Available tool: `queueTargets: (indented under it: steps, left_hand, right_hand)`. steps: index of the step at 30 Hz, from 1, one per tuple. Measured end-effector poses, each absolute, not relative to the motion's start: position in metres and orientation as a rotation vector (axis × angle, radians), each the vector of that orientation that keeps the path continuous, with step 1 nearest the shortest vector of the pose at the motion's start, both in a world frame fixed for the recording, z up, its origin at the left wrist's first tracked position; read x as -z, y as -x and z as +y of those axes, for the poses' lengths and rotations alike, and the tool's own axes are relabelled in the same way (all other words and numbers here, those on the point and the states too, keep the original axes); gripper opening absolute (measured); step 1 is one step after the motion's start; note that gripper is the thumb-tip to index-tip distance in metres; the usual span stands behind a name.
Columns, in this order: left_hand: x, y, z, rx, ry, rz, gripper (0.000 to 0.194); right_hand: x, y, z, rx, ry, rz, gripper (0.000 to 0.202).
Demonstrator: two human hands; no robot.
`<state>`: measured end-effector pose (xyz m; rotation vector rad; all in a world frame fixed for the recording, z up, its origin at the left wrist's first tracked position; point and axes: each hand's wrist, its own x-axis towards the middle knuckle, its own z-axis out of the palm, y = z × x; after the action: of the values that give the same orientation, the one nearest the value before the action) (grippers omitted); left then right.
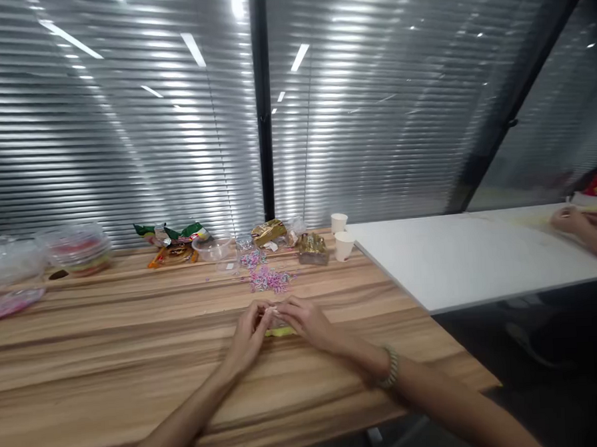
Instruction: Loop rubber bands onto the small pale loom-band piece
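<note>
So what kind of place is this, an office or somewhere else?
Likely an office or meeting room used for craft work: glass partition walls with closed blinds, a long wooden table strewn with small pink pieces, and paper cups beside a white table.

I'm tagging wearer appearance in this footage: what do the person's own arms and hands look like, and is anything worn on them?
Both forearms are bare, with no sleeves and no gloves in view. The left hand carries nothing. The right hand has a pale beaded bracelet around its wrist. No rings or markings can be made out.
</note>
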<state>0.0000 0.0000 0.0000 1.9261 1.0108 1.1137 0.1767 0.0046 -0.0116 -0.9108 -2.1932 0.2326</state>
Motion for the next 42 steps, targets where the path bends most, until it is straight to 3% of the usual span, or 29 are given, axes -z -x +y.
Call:
queueTargets:
  steps: [16,20,28,35,38,42]
  left_hand:
    - [0.016,-0.001,0.009,-1.061,-1.812,0.960,0.017]
    - [0.019,-0.003,0.010,-1.115,-1.724,0.936,0.015]
    - [0.014,-0.007,0.014,-1.094,-1.459,0.977,0.026]
    - [0.006,0.005,0.017,-1.009,-2.066,1.082,0.025]
    - [0.009,0.002,0.011,-0.760,-2.371,0.917,0.017]
    - [0.018,0.008,0.004,-0.696,-2.465,0.882,0.018]
  right_hand:
    - [0.024,-0.175,0.009,0.117,0.991,-2.233,0.019]
    - [0.017,-0.173,0.008,0.326,0.999,-2.360,0.029]
    - [0.017,-0.168,0.006,0.623,0.997,-2.470,0.033]
    - [0.026,-0.190,0.023,0.291,1.135,-2.346,0.010]
    - [0.031,-0.198,0.031,0.179,1.231,-2.199,0.013]
    - [0.035,-0.202,0.034,0.077,1.259,-2.173,0.019]
